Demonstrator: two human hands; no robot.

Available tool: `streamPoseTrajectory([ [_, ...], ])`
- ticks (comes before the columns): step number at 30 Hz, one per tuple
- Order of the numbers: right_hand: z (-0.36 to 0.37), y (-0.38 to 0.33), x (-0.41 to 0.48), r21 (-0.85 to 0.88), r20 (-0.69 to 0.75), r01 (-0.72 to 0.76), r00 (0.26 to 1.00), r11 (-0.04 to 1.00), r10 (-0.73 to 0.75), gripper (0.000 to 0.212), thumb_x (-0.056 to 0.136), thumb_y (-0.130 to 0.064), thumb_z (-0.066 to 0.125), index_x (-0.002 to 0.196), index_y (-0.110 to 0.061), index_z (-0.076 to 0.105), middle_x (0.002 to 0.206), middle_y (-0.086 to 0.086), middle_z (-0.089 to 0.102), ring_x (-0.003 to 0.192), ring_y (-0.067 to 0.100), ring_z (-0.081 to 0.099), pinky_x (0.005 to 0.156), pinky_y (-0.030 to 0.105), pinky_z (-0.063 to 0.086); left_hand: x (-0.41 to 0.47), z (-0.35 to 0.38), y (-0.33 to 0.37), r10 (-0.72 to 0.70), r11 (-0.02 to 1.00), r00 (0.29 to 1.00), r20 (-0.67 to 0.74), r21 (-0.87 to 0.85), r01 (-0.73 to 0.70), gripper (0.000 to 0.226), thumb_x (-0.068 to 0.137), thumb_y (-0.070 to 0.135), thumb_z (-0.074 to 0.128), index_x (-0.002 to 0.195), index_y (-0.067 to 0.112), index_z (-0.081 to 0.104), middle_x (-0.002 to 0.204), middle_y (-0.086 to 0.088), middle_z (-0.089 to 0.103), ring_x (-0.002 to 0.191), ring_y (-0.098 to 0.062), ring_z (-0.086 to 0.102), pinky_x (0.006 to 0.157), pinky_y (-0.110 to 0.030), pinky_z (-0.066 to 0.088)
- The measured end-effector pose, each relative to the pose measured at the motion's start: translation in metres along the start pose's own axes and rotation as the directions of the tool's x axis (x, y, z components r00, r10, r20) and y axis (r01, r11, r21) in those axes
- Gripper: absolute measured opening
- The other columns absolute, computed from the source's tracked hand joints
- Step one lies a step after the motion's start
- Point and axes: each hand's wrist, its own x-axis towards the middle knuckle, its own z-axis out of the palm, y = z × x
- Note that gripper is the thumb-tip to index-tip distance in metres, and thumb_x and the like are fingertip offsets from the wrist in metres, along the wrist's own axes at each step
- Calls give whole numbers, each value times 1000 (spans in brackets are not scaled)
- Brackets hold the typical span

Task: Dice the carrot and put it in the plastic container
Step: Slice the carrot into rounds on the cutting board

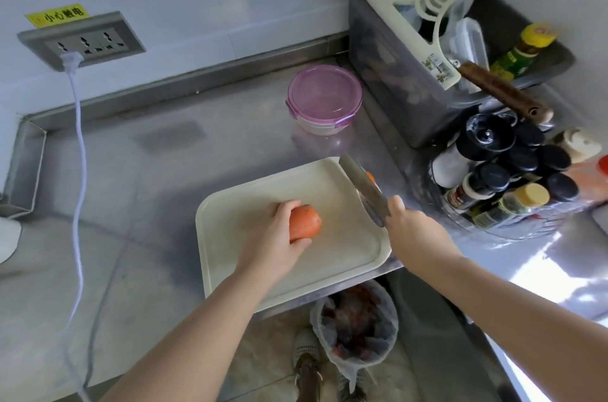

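Purple lid (324, 92) covers plastic container (320, 128) behind board (279, 178) — spice jars (503, 171) beside.

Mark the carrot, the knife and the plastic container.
carrot (306, 221): head view, bare orange side.
knife (360, 184): head view, middle of blade.
plastic container (324, 94): head view, centre of pink lid.

Bright, soft daylight; strong glare on the steel bench (543, 273) at right; wide-angle bending at edges; slight overall blur.
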Motion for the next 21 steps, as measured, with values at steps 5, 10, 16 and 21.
streamPoseTrajectory([
  [5,-5,13,2,-98,-16,5,1000,995,-6,18,95,-1,39,103,-13,27,84,3,46,75,27,52,61,31,37,5,0,1,15,999,1000,-5,41,-15,63,83,27,71,138,27,40,139,4,39,117,-23,52,97,-35,42],
  [10,-2,30,6,-79,-57,-72,996,994,68,21,100,-6,37,121,-5,32,96,13,63,82,31,61,56,29,35,3,0,3,23,999,1000,-14,49,-22,62,83,28,70,137,27,40,137,3,40,116,-23,53,95,-33,43],
  [16,-4,18,3,-124,-10,0,1000,992,-2,19,95,1,42,108,-9,31,94,6,58,80,28,60,59,29,37,3,1,3,25,999,999,-33,29,-24,62,83,28,71,137,27,41,136,2,40,117,-22,52,96,-31,40],
  [21,4,6,4,-116,-22,39,999,992,-41,11,101,-11,39,108,-12,31,72,-4,40,56,13,38,44,22,24,0,-2,-3,54,998,997,-50,-10,-54,64,83,24,71,138,27,40,137,5,41,119,-20,50,97,-30,40],
])
